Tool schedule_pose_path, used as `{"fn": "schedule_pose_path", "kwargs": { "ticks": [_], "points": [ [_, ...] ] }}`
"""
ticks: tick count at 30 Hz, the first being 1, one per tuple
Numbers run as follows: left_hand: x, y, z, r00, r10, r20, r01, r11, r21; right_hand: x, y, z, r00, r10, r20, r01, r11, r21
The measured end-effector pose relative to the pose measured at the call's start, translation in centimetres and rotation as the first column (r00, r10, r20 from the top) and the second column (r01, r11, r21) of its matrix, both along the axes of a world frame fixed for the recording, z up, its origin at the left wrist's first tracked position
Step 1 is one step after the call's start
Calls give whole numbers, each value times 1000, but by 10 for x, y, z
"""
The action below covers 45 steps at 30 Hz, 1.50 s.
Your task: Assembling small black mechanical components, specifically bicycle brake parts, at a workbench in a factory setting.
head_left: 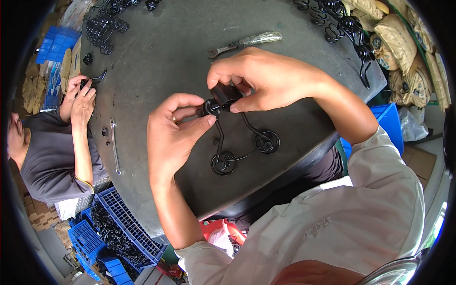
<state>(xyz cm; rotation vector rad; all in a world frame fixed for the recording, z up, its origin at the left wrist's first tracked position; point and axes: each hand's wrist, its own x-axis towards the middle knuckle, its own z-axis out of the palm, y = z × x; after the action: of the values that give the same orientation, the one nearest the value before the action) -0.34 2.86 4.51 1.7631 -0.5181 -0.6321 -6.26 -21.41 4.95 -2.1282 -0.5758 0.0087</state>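
My left hand (173,130) pinches a round black fitting (209,108) between thumb and fingers. This fitting sits at the upper end of a black wire spring (223,164), whose two coils hang low over the near part of the table. A dark, smooth block-like piece (225,95) is between the thumb and fingers of my right hand (259,78). The two black parts meet or nearly meet; their exact contact is hidden by my fingers. The spring's second wire arm runs up beneath the right-hand piece.
An open-end wrench (247,43) with a wrapped handle lies beyond my hands on the dark table (161,52). Another wrench (114,147) lies left, near a co-worker's hands (81,102). Black spring assemblies (339,23) are heaped far right. A blue crate (130,225) stands lower left.
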Motion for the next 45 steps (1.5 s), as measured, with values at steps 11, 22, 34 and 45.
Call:
{"fn": "schedule_pose_path", "kwargs": {
  "ticks": [11, 22, 34, 45],
  "points": [
    [2, -2, -2, 999, -41, 35, 41, 999, 22, -2, -13, 4, 999, 39, 1, -39, 999, -30],
    [-3, 2, -8, 987, -48, 156, 45, 999, 24, -6, 1, 1, 998, 61, -9, -61, 998, 3],
    [-4, -2, -9, 977, -46, 211, 47, 999, -3, -3, 0, 3, 997, 74, 8, -74, 997, 4],
    [-7, -4, -9, 983, -21, 183, 24, 1000, -16, -2, -18, 13, 992, 108, -69, -115, 989, -94]
  ]
}}
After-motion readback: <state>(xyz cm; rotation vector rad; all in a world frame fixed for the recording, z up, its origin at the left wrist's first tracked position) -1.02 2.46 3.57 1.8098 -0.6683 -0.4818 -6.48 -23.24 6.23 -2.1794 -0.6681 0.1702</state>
